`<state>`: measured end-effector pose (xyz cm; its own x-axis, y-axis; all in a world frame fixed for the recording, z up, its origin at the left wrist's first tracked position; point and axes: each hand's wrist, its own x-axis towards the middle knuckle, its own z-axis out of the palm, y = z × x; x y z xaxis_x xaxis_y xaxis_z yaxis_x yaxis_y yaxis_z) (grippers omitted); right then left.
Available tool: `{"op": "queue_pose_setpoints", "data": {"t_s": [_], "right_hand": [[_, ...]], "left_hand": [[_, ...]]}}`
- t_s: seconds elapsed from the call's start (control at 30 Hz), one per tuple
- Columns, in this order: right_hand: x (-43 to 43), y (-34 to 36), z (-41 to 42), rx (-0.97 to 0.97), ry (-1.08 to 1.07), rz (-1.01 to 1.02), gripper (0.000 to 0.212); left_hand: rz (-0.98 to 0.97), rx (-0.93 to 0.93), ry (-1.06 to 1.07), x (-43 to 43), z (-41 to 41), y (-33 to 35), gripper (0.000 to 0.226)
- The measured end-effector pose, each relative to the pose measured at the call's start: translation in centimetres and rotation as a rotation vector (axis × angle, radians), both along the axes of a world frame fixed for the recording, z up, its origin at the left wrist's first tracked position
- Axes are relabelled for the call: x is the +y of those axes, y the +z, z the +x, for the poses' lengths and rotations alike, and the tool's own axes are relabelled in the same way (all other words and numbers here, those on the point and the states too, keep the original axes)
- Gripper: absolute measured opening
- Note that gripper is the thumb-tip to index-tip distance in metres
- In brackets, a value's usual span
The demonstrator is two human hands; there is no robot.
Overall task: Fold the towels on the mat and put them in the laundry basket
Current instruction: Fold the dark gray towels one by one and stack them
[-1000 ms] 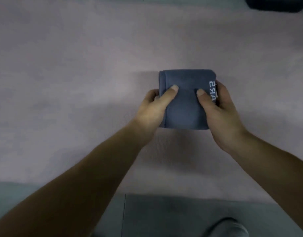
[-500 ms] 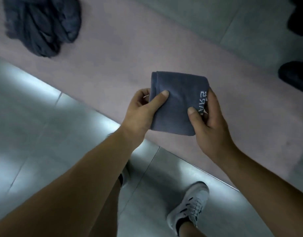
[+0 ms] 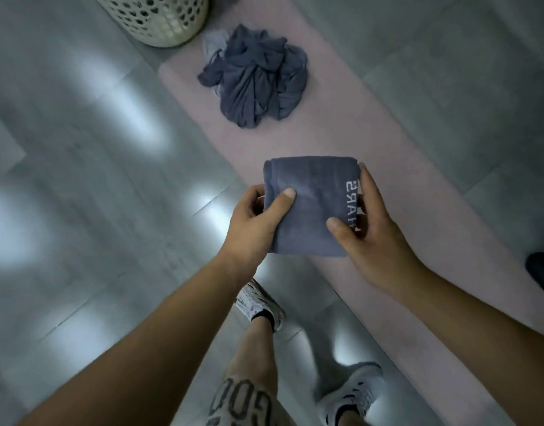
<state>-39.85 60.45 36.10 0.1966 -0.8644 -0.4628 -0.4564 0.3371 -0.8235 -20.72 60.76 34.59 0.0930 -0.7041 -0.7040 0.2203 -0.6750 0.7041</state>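
Note:
I hold a folded grey-blue towel (image 3: 310, 204) with white lettering up in the air over the edge of the pink mat (image 3: 397, 167). My left hand (image 3: 255, 222) grips its left side, thumb on top. My right hand (image 3: 369, 229) grips its right side by the lettering. A crumpled heap of grey-blue towels (image 3: 255, 78) lies at the far end of the mat. The cream perforated laundry basket (image 3: 160, 16) stands on the floor just beyond the heap, at the top left; its inside is out of frame.
Shiny grey floor tiles (image 3: 80, 179) surround the mat. My feet in white shoes (image 3: 258, 305) stand on the tiles beside the mat's near edge. A dark shoe-like object (image 3: 541, 272) sits at the right edge.
The view has swung left and lifted away from the mat; the towel heap and the basket have come into sight. Both hands keep their hold on the folded towel, which is off the mat.

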Motion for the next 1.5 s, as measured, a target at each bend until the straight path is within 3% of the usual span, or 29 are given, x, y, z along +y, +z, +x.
{"op": "queue_pose_setpoints", "data": {"t_s": [0.43, 0.7, 0.93, 1.1, 1.27, 1.4, 1.5], "right_hand": [[-17.6, 0.7, 24.3, -0.086, 0.093, -0.053, 0.084], [-31.9, -1.6, 36.3, -0.117, 0.05, -0.086, 0.084], [-44.2, -6.0, 45.0, -0.125, 0.005, -0.082, 0.083], [-52.0, -7.6, 50.1, -0.204, -0.101, -0.04, 0.063], [-60.1, -11.1, 53.8, -0.09, -0.179, -0.055, 0.073], [-64.5, -13.8, 56.8, -0.068, -0.308, -0.036, 0.072], [-66.4, -16.3, 58.4, -0.051, -0.4, -0.021, 0.064]], "left_hand": [[-0.032, -0.058, 0.111, -15.2, 24.3, 2.6, 0.034], [-0.033, -0.096, 0.09, -30.4, 36.3, 0.8, 0.035], [-0.052, -0.168, -0.034, -43.5, 45.3, -2.8, 0.047], [-0.103, -0.204, -0.106, -52.5, 50.1, -5.3, 0.041], [-0.129, -0.243, -0.21, -62.3, 54.3, -9.2, 0.034], [-0.112, -0.272, -0.341, -68.7, 56.5, -12.1, 0.047], [-0.093, -0.303, -0.458, -72.3, 57.4, -14.1, 0.034]]}}
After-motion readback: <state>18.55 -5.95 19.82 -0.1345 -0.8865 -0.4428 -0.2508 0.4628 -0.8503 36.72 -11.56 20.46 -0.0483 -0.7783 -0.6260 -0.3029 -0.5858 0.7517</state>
